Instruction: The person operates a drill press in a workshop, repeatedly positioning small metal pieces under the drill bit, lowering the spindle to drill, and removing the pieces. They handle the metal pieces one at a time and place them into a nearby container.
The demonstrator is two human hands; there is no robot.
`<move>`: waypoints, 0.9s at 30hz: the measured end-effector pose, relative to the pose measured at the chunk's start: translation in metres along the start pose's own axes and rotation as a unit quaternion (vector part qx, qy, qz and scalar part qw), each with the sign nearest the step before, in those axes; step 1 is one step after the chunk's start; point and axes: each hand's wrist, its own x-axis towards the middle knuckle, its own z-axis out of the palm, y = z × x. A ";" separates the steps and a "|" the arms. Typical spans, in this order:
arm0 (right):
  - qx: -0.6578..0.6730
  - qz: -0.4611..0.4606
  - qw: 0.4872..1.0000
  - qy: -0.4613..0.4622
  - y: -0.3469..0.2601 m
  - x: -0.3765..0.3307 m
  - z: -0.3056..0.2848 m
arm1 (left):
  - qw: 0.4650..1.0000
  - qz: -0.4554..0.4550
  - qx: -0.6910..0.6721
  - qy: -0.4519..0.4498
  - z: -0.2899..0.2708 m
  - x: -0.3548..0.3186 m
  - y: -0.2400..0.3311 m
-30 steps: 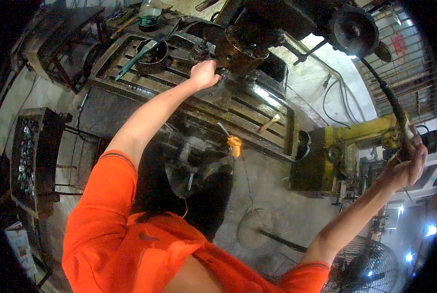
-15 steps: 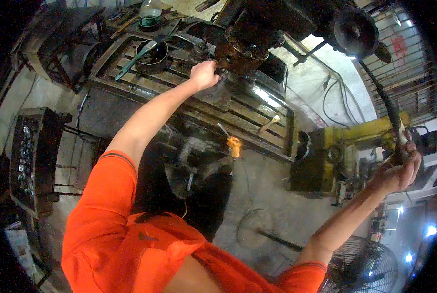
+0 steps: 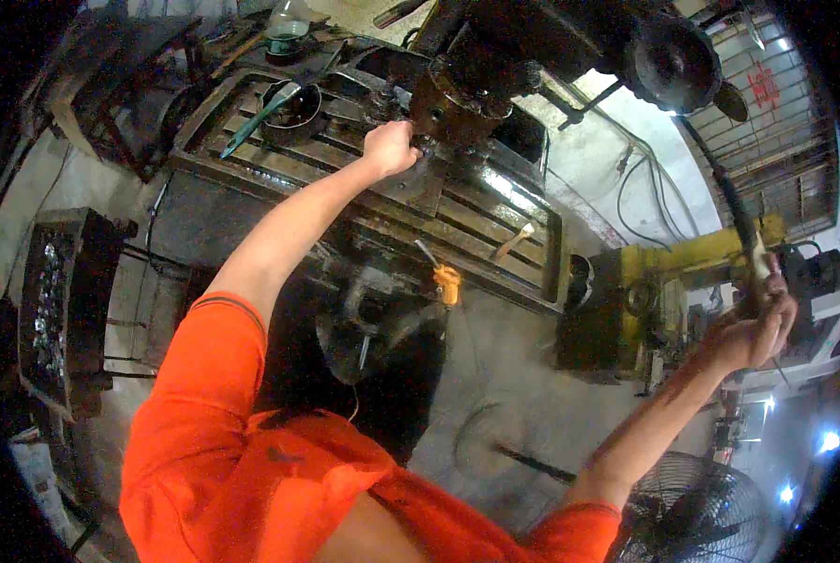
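My left hand (image 3: 390, 150) is closed beside the dark, greasy spindle head (image 3: 467, 98) of a drilling machine, low over its slotted table (image 3: 439, 223). Whatever its fingers grip there is hidden behind them. Off to the right, my right arm reaches out and my right hand (image 3: 758, 333) is wrapped around the lower end of a long dark lever (image 3: 737, 202). That lever runs up to the round hub (image 3: 673, 66) of the machine. On the table's right part lies a small brush (image 3: 514, 242) with pale bristles.
A dark pot (image 3: 293, 117) with a teal-handled brush (image 3: 256, 125) across it stands on the table's left, near a clear bottle (image 3: 287, 36). An orange-yellow handled tool (image 3: 447, 284) sits at the front edge. A bin of shiny pieces (image 3: 47, 291), yellow machine (image 3: 626, 310) and fan (image 3: 697, 507) surround me.
My right hand and the end of the lever have shifted slightly left. The left hand stays nearly in place beside the spindle head.
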 end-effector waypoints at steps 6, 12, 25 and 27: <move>-0.079 -0.013 0.995 0.056 -0.006 0.013 0.009 | 1.000 -0.001 -0.006 -0.024 0.002 0.008 -0.008; -0.061 0.017 0.997 0.037 -0.009 0.019 0.005 | 1.000 0.011 0.002 -0.010 0.002 0.004 -0.007; -0.022 -0.080 0.995 -0.058 0.008 -0.003 -0.009 | 1.000 0.016 0.016 -0.016 -0.006 0.000 0.004; -0.115 -0.151 0.981 -0.031 0.005 0.013 -0.001 | 1.000 0.009 0.018 -0.016 -0.005 0.001 0.000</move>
